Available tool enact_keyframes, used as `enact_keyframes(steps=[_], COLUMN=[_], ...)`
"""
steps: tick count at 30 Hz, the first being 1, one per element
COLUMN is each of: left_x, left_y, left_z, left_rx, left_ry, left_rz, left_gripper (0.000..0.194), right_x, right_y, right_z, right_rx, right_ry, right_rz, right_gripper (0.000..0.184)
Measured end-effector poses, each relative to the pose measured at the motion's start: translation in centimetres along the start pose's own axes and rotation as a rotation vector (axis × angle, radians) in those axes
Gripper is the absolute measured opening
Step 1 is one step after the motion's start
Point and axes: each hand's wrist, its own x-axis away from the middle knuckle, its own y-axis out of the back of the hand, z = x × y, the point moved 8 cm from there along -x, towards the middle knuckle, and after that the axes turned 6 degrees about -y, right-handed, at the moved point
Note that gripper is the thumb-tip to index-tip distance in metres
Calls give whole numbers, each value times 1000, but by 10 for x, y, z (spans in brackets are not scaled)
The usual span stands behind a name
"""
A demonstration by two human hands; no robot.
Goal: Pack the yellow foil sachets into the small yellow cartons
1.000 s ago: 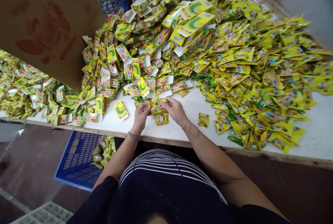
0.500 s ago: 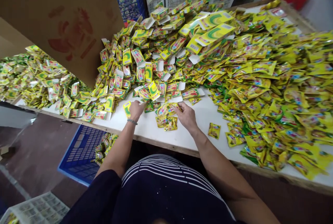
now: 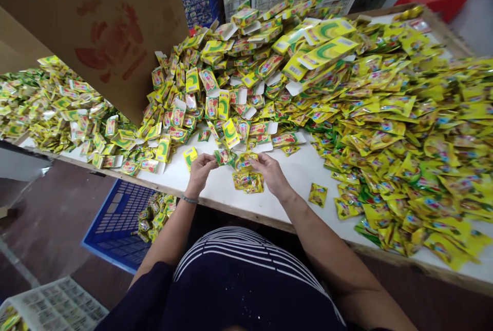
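My left hand [image 3: 201, 171], with a band on its wrist, pinches the end of a green packet [image 3: 224, 156] just above the white tabletop. Close to it on the right, my right hand [image 3: 269, 172] has thumb and fingers closed on a yellow packet [image 3: 244, 161]. The two packets nearly meet between my hands. Below them lie a few more yellow packets [image 3: 248, 182] on the table. A small yellow carton [image 3: 190, 157] rests just beyond my left hand. Off to the right of my right hand lies a single yellow packet [image 3: 318, 194].
Small open cartons [image 3: 231, 133] are heaped behind my hands. A large pile of yellow packets [image 3: 393, 131] covers the right side. A big cardboard box [image 3: 115, 28] stands at the left. Below the table edge sit a blue crate [image 3: 111, 233] and a white crate [image 3: 57, 305].
My left hand has drawn back toward me from the heap, bringing a green packet with it. My right hand has shifted slightly left with its yellow packet. The view has turned a little.
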Motion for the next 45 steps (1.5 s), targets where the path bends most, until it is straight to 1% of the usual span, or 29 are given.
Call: enact_keyframes(steps=[2,4,6,8,11,13,16,18,21,23,25,26,28,30,32,33,35,37,39,41,43,45], left_x=[11,20,24,27,32,34,36,35,30,25,19,17,13,13,14,15,17,20,24,25,23,21], left_y=[-17,-30,-38,-44,-52,-58,-65,-65,-60,-54,-47,-45,-44,-46,-48,-49,-48,-50,-55,-59,-59,-58], left_z=[-2,-1,3,9,14,12,6,9,18,20,18,16,11,6,4,4,8,14,19,18,15,13], left_rx=[38,93,196,311,405,405,322,253,189,166,120,77,-37,-134,-156,-137,-63,30,100,137,145,146], left_ry=[-12,0,52,126,210,203,110,93,126,122,124,131,137,124,108,108,127,167,193,182,161,170], left_rz=[64,76,42,3,-25,-23,-18,-34,-54,-57,-41,-13,75,188,262,273,238,184,159,145,144,186], left_gripper=[27,26,27,29,33,39,47,47,44,43,43,42,38,33,31,32,36,40,43,46,50,51], right_x=[-2,-6,-10,-12,-10,-8,-3,-2,0,0,0,-1,-2,-3,-2,-1,-1,-2,-3,-3,-3,-1], right_y=[-16,-25,-25,-22,-18,-18,-18,-19,-17,-10,-3,0,1,-5,-13,-17,-21,-19,-15,-14,-16,-23], right_z=[4,6,8,9,6,2,2,4,10,16,22,24,25,23,18,15,10,6,5,4,0,-6], right_rx=[-52,-64,-38,-33,-112,-139,-81,-18,143,282,345,335,285,256,252,248,240,245,271,264,167,15], right_ry=[-10,-25,-15,20,53,68,106,122,128,140,153,154,143,124,99,82,54,54,80,89,39,-58], right_rz=[40,51,21,-22,-58,-87,-138,-128,-99,-124,-148,-141,-82,10,95,124,128,68,-10,-32,20,140], right_gripper=[40,40,40,39,40,41,39,37,36,37,37,37,35,33,31,30,31,33,36,37,39,43])
